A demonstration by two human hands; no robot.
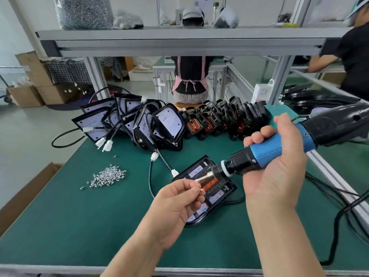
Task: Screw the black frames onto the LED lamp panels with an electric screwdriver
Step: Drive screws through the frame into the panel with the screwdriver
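Screws (pixel 107 176) sit in a loose pile on the green mat (pixel 79 226), far L. Behind them, lamp panels (pixel 127 120) w/ cables lean in a stack. Left hand (pixel 179 200) pinches a small screw (pixel 201 190) just by the bit (pixel 201 177). Beneath, one panel (pixel 216 197) lies flat mid-mat w/ black frame (pixel 232 188) on it (orange part showing). More frames (pixel 225 120) stand in a row at the back. Right hand (pixel 275 166) grips the blue electric screwdriver (pixel 267 150), tilted, tip pointing L.

This is a factory assembly shop. Beyond the left hand (pixel 175 202), lamps (pixel 167 124) crowd a green bench (pixel 60 226) under an aluminium shelf (pixel 179 35), and a worker (pixel 190 76) sits at another table. Cartons (pixel 30 92) are stacked far to its left.
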